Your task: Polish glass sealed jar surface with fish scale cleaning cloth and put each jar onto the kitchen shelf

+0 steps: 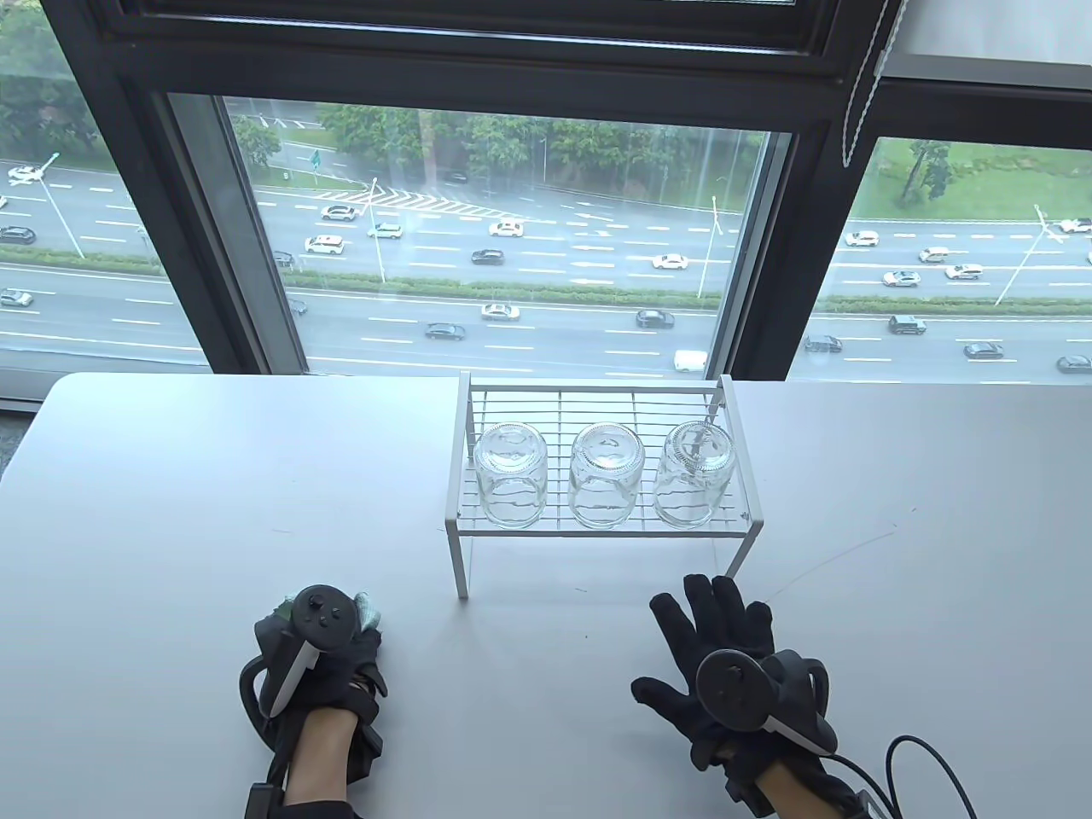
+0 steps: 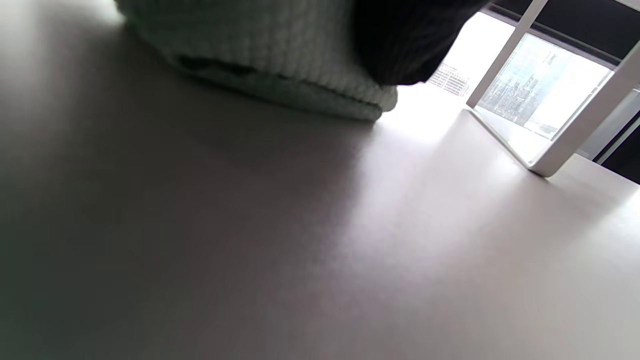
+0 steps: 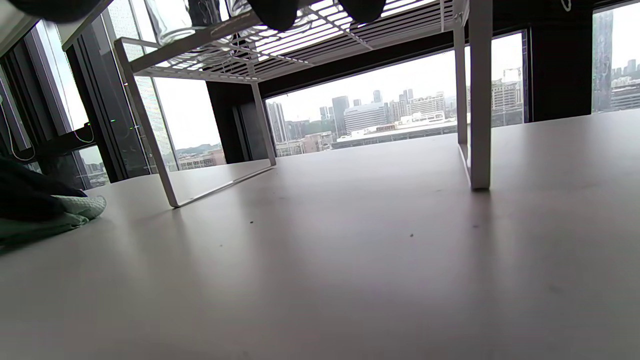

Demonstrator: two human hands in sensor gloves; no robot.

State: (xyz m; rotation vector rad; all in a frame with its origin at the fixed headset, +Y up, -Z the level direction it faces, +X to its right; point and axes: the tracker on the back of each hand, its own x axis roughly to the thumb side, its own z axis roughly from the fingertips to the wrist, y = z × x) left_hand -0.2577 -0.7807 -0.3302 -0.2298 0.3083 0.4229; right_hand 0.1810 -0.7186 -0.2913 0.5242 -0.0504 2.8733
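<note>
Three clear glass jars stand upside down in a row on the white wire kitchen shelf [image 1: 729, 426]: a left jar [image 1: 510, 473], a middle jar [image 1: 606, 475] and a right jar [image 1: 694, 473]. My left hand [image 1: 328, 653] rests on the table in front of the shelf's left leg and holds the pale green cleaning cloth [image 1: 368, 609], which sits bunched under its fingers; the cloth [image 2: 280, 60] fills the top of the left wrist view. My right hand [image 1: 725, 640] lies on the table below the shelf's right end, fingers spread and holding nothing.
The white table [image 1: 171, 495] ends at a large window. The shelf's legs [image 3: 480, 115] stand just ahead of both hands. A thin cable [image 1: 930, 759] trails from my right wrist at the bottom right.
</note>
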